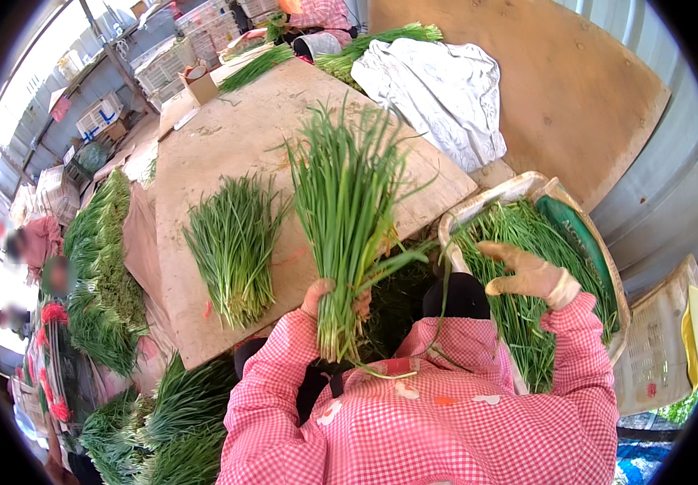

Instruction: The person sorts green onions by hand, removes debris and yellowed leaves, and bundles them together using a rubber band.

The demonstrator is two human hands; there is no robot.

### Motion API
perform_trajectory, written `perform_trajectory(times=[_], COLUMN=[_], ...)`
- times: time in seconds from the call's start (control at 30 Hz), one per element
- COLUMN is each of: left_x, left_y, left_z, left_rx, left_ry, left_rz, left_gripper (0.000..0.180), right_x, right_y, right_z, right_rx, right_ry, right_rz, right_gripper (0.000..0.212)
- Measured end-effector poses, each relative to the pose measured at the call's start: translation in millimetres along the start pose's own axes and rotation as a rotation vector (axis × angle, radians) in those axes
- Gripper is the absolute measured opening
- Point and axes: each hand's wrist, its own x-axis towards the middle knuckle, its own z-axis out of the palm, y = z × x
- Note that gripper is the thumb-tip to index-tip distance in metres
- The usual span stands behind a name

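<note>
My left hand is closed around the lower stalks of a large bunch of garlic chives, held upright above the near edge of the board. A few blades stick out sideways from the bunch, and one long stray stalk hangs near my lap. To its right, my gloved right hand has its thumb and fingers apart, with nothing visible between them. That hand is over a pale crate filled with loose chives. A smaller bunch of chives lies on the board, left of the held one.
The wooden board spreads ahead, with a white patterned cloth at its far right. Piles of chives lie at left, more at lower left. A co-worker sits beyond the board. A wooden panel leans at right.
</note>
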Motion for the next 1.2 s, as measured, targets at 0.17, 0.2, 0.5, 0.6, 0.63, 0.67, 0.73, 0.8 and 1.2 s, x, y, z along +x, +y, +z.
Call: perform_trajectory(times=[0.17,0.2,0.5,0.6,0.63,0.67,0.73,0.8,1.2], left_x=[-10,-12,2,8,10,12,12,13,47], left_y=[-7,-8,-23,-16,-11,-5,16,37,139], left_z=[3,6,29,21,17,13,18,20,105], left_rx=[0.16,0.22,0.473,0.659,0.74,0.883,0.929,0.963,1.28], left_ry=[0.093,0.125,-0.024,-0.065,-0.075,-0.095,-0.014,0.065,0.054], left_rz=[-0.177,-0.238,-0.288,-0.234,-0.233,-0.174,-0.19,-0.133,0.699], left_gripper=[0.066,0.07,0.074,0.072,0.071,0.07,0.082,0.09,0.102], right_x=[64,80,145,149,148,148,151,158,190], right_y=[-10,-15,-77,-99,-108,-114,-118,-125,-183], right_z=[41,46,60,59,56,55,48,40,-3], right_rx=[0.632,0.772,1.247,1.117,1.092,1.067,1.024,1.016,0.719], right_ry=[-0.218,-0.265,-0.11,-0.013,0.002,0.017,0.054,0.048,0.245], right_rz=[-0.106,-0.15,-0.137,-0.14,-0.167,-0.194,-0.209,-0.26,-0.647], right_gripper=[0.09,0.084,0.048,0.044,0.042,0.04,0.03,0.027,0.025])
